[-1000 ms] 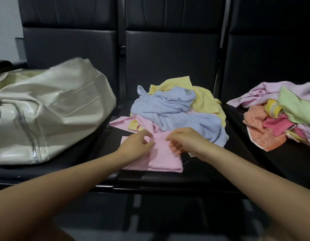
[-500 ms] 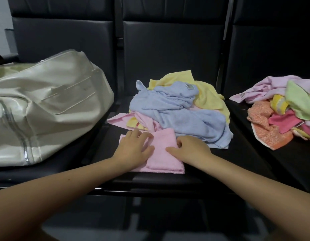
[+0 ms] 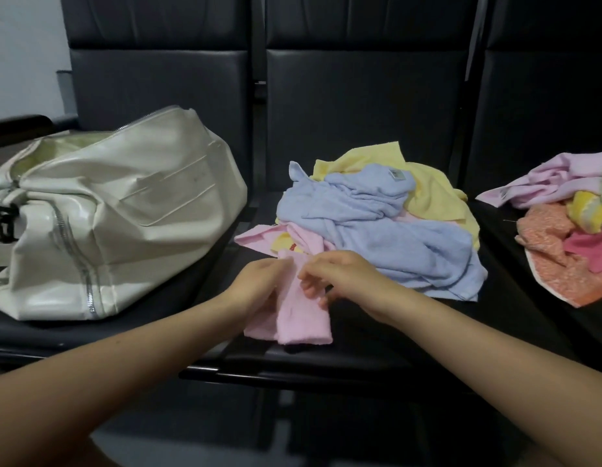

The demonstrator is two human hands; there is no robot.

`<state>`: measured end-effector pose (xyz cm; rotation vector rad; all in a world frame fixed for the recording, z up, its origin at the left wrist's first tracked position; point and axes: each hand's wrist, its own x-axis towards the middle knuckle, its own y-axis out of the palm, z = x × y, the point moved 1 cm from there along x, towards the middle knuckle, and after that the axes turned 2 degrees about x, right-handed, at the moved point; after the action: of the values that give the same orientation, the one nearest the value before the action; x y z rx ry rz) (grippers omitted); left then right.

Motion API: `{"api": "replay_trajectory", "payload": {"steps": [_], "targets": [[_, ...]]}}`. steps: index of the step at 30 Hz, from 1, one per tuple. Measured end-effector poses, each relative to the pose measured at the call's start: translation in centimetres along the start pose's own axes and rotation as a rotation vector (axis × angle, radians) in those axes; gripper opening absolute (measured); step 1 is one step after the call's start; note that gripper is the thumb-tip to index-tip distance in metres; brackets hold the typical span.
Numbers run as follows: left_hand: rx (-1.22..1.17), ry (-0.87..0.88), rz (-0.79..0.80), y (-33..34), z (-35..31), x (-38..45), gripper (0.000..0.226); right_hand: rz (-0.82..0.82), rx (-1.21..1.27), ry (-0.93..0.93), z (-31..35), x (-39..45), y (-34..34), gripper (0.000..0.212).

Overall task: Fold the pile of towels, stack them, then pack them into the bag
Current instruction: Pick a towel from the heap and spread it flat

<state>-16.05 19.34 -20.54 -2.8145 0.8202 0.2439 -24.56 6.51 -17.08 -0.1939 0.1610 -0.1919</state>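
A small pink towel (image 3: 301,318), partly folded into a narrow strip, lies at the front of the middle black seat (image 3: 377,348). My left hand (image 3: 259,284) pinches its far left edge and my right hand (image 3: 340,274) grips the fold from the right. Just behind them sits a loose pile with a blue towel (image 3: 377,227) on top, a yellow towel (image 3: 427,187) at the back and a pink one (image 3: 266,235) poking out on the left. A cream bag (image 3: 117,214) rests on the left seat, its top zip open.
A second heap of towels (image 3: 562,237) in pink, orange, yellow and green covers the right seat. Black seat backs (image 3: 360,96) rise behind everything. The seats' front edge drops off to a dark floor below my forearms.
Both hands were pressed flat on the pink towel; now they have lifted its far edge and folded it narrower. The camera view shifted slightly.
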Motion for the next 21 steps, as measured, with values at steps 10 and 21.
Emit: {"api": "replay_trajectory", "payload": {"steps": [10, 21], "targets": [[0.538, 0.201, -0.238, -1.4, -0.1, 1.5, 0.029, -0.165, -1.027, -0.016, -2.0, 0.3, -1.2, 0.046], [0.839, 0.397, -0.316, -2.2, 2.5, 1.3, 0.023, -0.064, -0.76, 0.091, -1.9, 3.2, 0.8, 0.048]]}}
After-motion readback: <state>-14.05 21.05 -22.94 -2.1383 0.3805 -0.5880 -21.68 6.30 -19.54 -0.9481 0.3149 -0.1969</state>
